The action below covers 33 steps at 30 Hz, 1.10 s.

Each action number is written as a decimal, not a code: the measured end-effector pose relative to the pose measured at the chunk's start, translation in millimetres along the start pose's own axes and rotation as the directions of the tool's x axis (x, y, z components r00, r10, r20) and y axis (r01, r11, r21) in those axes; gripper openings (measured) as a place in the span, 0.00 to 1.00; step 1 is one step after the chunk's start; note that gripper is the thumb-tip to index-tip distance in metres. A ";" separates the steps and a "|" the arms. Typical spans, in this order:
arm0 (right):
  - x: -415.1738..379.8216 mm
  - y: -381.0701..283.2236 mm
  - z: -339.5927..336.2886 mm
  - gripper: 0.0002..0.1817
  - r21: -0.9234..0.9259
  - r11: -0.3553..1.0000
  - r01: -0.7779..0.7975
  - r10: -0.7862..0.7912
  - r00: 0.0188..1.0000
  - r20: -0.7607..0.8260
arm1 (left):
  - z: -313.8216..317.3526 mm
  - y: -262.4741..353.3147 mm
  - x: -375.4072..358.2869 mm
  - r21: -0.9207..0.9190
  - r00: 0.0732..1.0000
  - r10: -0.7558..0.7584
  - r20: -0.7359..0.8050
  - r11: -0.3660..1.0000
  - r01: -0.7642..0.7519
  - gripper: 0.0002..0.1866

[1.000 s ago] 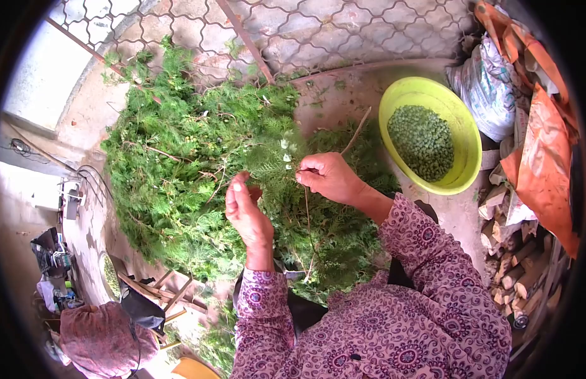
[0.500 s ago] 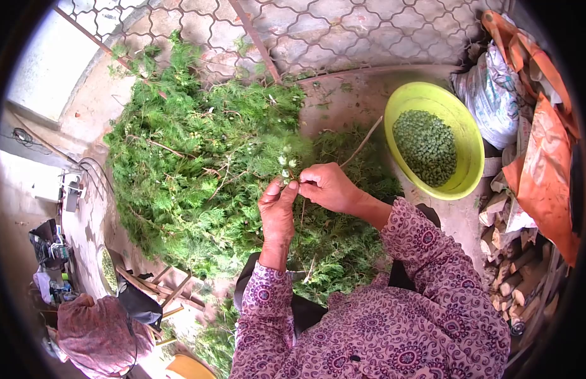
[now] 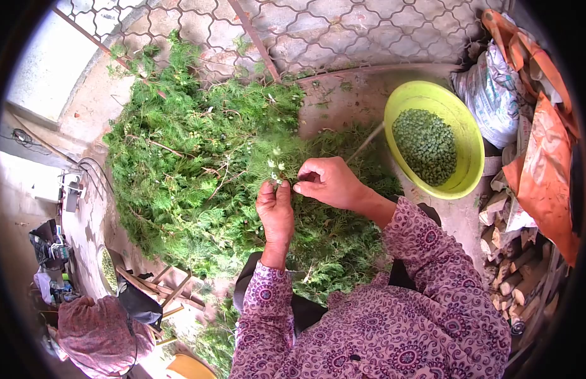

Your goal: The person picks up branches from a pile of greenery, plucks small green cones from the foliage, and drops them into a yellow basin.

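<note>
My left hand [image 3: 275, 211] pinches a green conifer sprig [image 3: 275, 165] with pale green cones between thumb and forefinger. Close at its right is my right hand [image 3: 331, 183], its fingers curled and its thumb and forefinger drawn together by the sprig's stem. Whatever lies between those fingertips is too small to make out. Beneath both hands spreads a large heap of cut conifer branches [image 3: 179, 164]. A bare stick [image 3: 367, 140] slants up from behind my right hand toward the basin, its lower end hidden.
To the right stands a yellow-green basin [image 3: 473, 142] holding many small green cones [image 3: 425, 145]. Beyond it are a white woven sack [image 3: 489, 95], orange sheeting [image 3: 539, 170] and stacked firewood [image 3: 517, 278]. A metal lattice [image 3: 362, 38] runs along the back. Another person [image 3: 100, 331] is at lower left.
Both hands and the sprig have shifted slightly left. The right fingertips have moved a little apart from the left ones. The stick near the basin has moved slightly.
</note>
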State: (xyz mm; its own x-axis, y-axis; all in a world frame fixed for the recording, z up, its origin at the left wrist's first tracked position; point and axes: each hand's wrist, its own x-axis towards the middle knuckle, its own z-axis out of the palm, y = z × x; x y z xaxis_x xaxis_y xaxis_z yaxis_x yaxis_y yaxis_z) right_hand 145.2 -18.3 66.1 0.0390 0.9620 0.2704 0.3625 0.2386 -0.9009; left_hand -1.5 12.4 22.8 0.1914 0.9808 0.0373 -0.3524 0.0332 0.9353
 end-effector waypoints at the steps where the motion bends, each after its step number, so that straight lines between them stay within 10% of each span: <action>1: 0.1 -2.0 -1.1 0.13 0.084 0.996 -0.013 0.014 1.000 -0.012 | -0.5 -4.4 -0.3 0.000 1.000 -0.001 0.001 1.000 0.001 0.04; 14: -3.3 10.0 4.0 0.15 0.143 0.975 -0.172 0.172 0.985 0.013 | 1.2 -10.3 -6.1 0.569 0.921 0.316 0.228 0.724 -0.389 0.05; 20: 1.9 -8.5 -15.4 0.13 0.330 0.783 -0.527 0.370 0.821 0.434 | 4.4 -2.7 -6.1 0.653 0.853 0.401 0.334 0.554 -0.516 0.06; 24: -11.0 -21.3 -19.0 0.08 0.344 0.725 -0.596 0.233 0.682 0.693 | 0.7 -0.5 -0.7 0.283 1.000 -0.007 0.026 0.959 0.000 0.03; 33: -4.4 -3.1 -21.2 0.11 0.552 0.598 -0.581 0.418 0.814 0.403 | 2.7 11.6 -1.8 0.115 0.996 -0.082 0.037 0.990 0.077 0.07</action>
State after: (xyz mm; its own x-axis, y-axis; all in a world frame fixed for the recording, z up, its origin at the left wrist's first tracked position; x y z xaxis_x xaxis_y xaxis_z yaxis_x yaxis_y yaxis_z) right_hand 163.7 -26.1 74.9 -0.1916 0.9366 -0.2935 -0.3199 -0.3423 -0.8835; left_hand -3.5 10.5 34.6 0.2532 0.9671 -0.0263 -0.2291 0.0863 0.9696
